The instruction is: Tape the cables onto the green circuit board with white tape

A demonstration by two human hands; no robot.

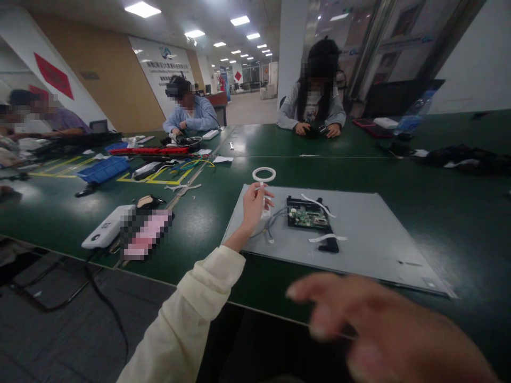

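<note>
My left hand (254, 206) is raised over the left end of a flat grey panel (371, 229), its fingertips pinched on a small piece of white tape (262, 184). Close to the camera, my right hand (383, 319) is blurred at lower right, fingers apart and nothing visible in them. On the panel sits a green circuit board (306, 216) in a black frame, with grey cables (270, 226) running left from it. Two white tape strips (328, 238) lie across the frame's parts. A white tape roll (264, 174) rests just behind the panel.
To the left lie a white power bank (108, 227), a pixelated pink item (147, 234) and a blue tray (102, 169). Two people (313, 101) work across the green table (207, 223); others sit far left. A water bottle (415, 114) stands at the back right.
</note>
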